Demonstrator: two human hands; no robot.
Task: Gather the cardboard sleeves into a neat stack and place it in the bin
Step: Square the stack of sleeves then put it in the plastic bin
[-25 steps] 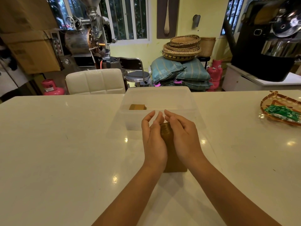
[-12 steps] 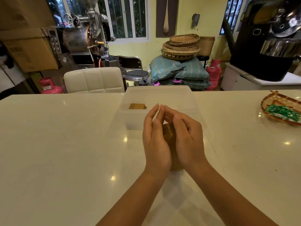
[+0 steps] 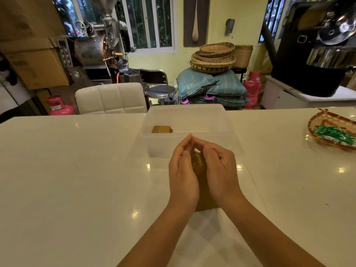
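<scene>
Cardboard stack squeezed between left hand and right hand; bin just beyond grip, placing left.

The stack of cardboard sleeves was golden brown, the bin milky translucent white, the table glossy cream; a woven tray showed orange-brown edging around green packets, behind stood teal striped sacks

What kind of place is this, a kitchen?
More likely a small coffee roastery or cafe back room: a drum roaster by the window, stacked sacks topped with woven trays, pink gas cylinders.
</scene>
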